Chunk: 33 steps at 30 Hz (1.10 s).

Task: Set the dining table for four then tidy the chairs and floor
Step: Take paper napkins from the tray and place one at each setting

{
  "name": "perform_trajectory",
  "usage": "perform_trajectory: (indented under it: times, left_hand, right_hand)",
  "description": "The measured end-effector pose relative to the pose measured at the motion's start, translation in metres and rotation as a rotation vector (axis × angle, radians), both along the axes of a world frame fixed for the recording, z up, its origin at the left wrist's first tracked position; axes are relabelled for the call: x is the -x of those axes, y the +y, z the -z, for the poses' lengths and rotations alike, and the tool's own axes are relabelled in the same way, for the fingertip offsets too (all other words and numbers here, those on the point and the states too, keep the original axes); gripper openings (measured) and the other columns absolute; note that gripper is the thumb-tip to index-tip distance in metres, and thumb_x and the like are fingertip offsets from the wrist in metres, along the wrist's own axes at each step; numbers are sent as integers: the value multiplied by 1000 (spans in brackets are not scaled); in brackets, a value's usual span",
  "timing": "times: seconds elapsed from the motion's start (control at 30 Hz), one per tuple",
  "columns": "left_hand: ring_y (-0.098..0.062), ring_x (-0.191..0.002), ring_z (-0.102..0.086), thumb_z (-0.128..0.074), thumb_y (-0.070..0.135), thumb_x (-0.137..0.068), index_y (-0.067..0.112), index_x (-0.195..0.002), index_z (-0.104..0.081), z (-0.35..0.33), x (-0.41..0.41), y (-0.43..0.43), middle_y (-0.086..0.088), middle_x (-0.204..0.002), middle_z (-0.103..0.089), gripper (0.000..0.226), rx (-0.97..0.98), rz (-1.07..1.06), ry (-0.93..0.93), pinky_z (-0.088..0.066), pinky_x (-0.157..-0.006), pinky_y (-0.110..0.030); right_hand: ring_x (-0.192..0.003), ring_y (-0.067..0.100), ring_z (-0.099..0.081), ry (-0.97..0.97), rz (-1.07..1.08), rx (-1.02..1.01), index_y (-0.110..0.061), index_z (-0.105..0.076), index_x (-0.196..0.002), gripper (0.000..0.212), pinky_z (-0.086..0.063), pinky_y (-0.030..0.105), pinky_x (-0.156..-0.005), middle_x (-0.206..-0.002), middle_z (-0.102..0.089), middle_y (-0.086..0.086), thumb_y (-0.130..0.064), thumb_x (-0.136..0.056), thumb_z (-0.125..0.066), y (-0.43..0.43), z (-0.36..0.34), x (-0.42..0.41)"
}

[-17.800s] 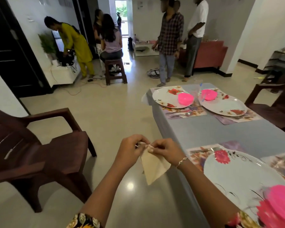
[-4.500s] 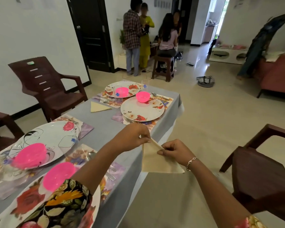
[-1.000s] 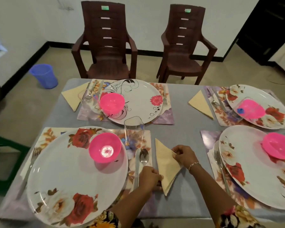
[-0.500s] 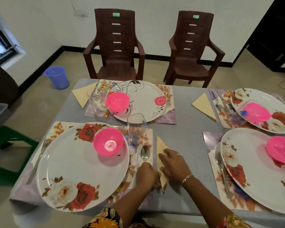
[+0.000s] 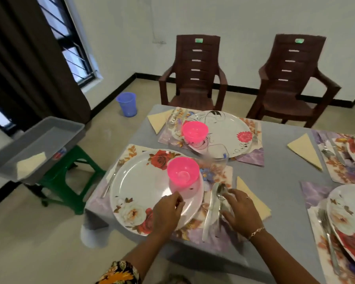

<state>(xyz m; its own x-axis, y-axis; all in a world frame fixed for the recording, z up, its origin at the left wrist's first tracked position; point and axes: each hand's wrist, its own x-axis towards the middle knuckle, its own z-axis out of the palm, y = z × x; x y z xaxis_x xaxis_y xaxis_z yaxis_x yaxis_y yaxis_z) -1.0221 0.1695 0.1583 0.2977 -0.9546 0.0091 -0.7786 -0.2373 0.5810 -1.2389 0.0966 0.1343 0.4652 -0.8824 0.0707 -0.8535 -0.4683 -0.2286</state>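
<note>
On the grey table the near setting has a rose-patterned plate with a pink bowl on it. To its right lie a knife and a spoon, and a folded yellow napkin lies flat beside them. A clear glass stands behind. My left hand hovers over the plate's right rim, fingers loosely curled and holding nothing. My right hand is spread over the spoon and knife handles, next to the napkin.
Other settings: a far plate with a pink bowl and napkin, another napkin, a right plate. Two brown chairs stand behind the table. Left: a grey tub on a green stool, and a blue bucket.
Both hands have let go of the napkin, which now lies flat. My left hand moved left over the plate rim, my right onto the cutlery. The view swung left.
</note>
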Motion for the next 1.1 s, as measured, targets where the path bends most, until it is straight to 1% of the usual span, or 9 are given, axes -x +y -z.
perform_trajectory:
  times: [0.13,0.27,0.33,0.4,0.43,0.53,0.73,0.93,1.1]
  left_hand:
    - [-4,-84,-52,-52,34,-92,20,-92,-64,13,-55,11,6,-95,-64,18,51,13,-83,-37,-77,-9]
    - [-10,-75,-64,-37,48,-91,24,-75,-66,31,-110,27,8,-80,-66,41,184,247,-177,-59,-73,-35]
    - [-13,-101,-64,-33,67,-86,30,-93,-67,28,-127,37,13,-104,-67,51,46,439,-234,-46,-97,-38]
    - [-18,-141,-25,-24,85,-74,34,-133,-47,30,-139,45,12,-148,-33,80,-112,547,-282,-6,-116,-40]
    - [-20,-144,-12,-20,88,-70,34,-142,-34,33,-145,48,10,-153,-20,91,-161,585,-361,6,-118,-40]
    - [-27,-142,-17,-11,86,-74,31,-145,-27,46,-154,50,2,-153,-25,92,-264,623,-374,-8,-117,-49]
    - [-15,-134,27,4,79,-62,34,-149,-6,54,-156,43,9,-156,10,99,-202,702,-358,22,-107,-37]
    - [-20,-143,18,-5,74,-67,31,-150,-7,49,-162,33,2,-159,7,93,-225,723,-385,15,-113,-41]
    - [-21,-146,10,-25,71,-86,30,-150,-9,47,-163,27,2,-159,5,78,-262,727,-396,12,-115,-41]
  right_hand:
    - [-85,25,-67,-58,-171,121,-19,-65,-99,37,-56,33,-69,-100,-67,7,-33,-66,-66,19,-6,-48]
    - [-86,16,-66,-71,-314,117,-27,-54,-101,28,-54,25,-70,-98,-66,-1,-40,-76,-51,39,0,-97]
    - [-92,14,-65,-67,-377,53,-27,-55,-107,35,-52,22,-75,-105,-66,-3,-49,-80,-47,48,8,-116]
    - [-100,12,-64,-16,-415,17,-26,-50,-118,52,-52,21,-79,-115,-65,-3,-63,-83,-36,57,16,-127]
    - [-104,12,-63,20,-414,2,-26,-47,-123,61,-52,23,-81,-120,-64,-3,-69,-83,-29,60,19,-130]
    - [-113,15,-60,88,-361,-32,-27,-41,-130,66,-53,29,-85,-128,-60,-1,-71,-87,-17,68,25,-135]
    - [-115,20,-60,143,-301,-99,-28,-44,-131,64,-53,34,-83,-132,-57,1,-68,-90,-15,68,27,-139]
    - [-132,31,-41,78,-302,-201,-24,-42,-138,79,-36,45,-100,-146,-39,5,-74,-83,-19,60,30,-141]
    - [-144,22,-15,80,-268,-268,-29,-22,-145,102,-18,39,-113,-155,-16,0,-89,-65,-3,54,27,-145]
